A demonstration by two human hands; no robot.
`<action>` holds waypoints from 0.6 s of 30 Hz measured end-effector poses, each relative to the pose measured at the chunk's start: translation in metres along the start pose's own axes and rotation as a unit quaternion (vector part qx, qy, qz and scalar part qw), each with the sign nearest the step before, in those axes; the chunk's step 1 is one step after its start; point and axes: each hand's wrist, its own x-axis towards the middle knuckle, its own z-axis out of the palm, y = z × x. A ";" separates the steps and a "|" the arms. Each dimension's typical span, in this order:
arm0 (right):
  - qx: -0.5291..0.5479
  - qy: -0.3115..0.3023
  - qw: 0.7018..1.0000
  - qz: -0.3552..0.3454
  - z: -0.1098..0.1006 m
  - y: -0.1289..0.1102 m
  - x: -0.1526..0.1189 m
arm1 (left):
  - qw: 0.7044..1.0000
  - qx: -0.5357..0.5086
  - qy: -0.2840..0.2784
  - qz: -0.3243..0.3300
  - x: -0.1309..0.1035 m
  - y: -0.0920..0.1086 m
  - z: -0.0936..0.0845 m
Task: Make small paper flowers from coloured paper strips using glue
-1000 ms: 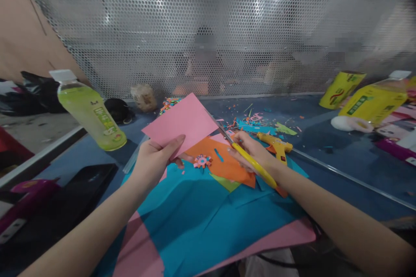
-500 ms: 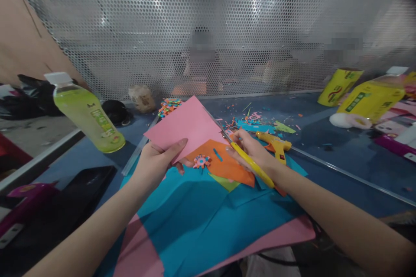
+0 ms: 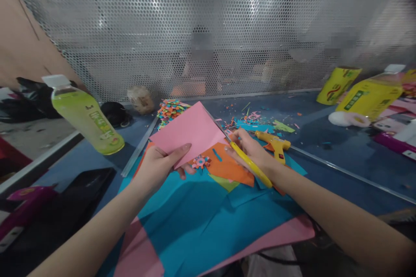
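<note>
- My left hand (image 3: 156, 165) is gripping a folded pink paper sheet (image 3: 190, 132) by its near edge, thumb on top, fingers (image 3: 182, 172) curled underneath, lifting it off the tabletop (image 3: 325, 156).
- My right hand (image 3: 250, 153) is clenching around yellow-handled scissors (image 3: 248, 162); the blades are meeting the right edge of the pink sheet. Can't tell how far the blades are parted.
- The pink sheet is hovering above a flat orange paper sheet (image 3: 227, 166), which is lying on large blue paper sheets (image 3: 201, 216).
- A small pink-and-blue paper flower (image 3: 200, 162) is sitting on the orange sheet, just beside my left fingertips.
- A yellow glue gun (image 3: 274, 143) is lying just beyond my right hand.
- A pile of multicoloured paper flowers (image 3: 170, 109) is sitting behind the pink sheet, near the perforated metal screen (image 3: 208, 30).
- A green drink bottle with a white cap (image 3: 82, 114) is standing well to the left.
- Yellow bottles (image 3: 367, 95) are standing far right, well apart from my hands.
</note>
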 end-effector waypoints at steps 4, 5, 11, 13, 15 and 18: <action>-0.010 0.004 1.000 -0.001 -0.001 0.001 0.000 | 1.000 0.000 -0.002 -0.003 0.001 -0.004 0.000; -0.010 0.003 1.000 0.000 -0.001 0.001 0.000 | 1.000 -0.001 -0.004 -0.003 0.001 -0.005 -0.001; -0.003 0.000 1.000 0.011 -0.002 -0.001 -0.001 | 1.000 -0.009 -0.018 0.000 0.002 -0.005 -0.003; 0.005 0.008 1.000 0.008 -0.001 0.000 -0.001 | 0.999 -0.006 -0.033 -0.010 0.001 -0.005 -0.003; 0.004 0.016 1.000 0.011 0.001 0.000 0.000 | 0.998 -0.001 -0.056 -0.023 0.000 -0.005 -0.001; -0.005 0.020 1.000 0.018 0.002 0.000 0.000 | 0.997 -0.005 -0.075 -0.032 0.000 -0.006 0.000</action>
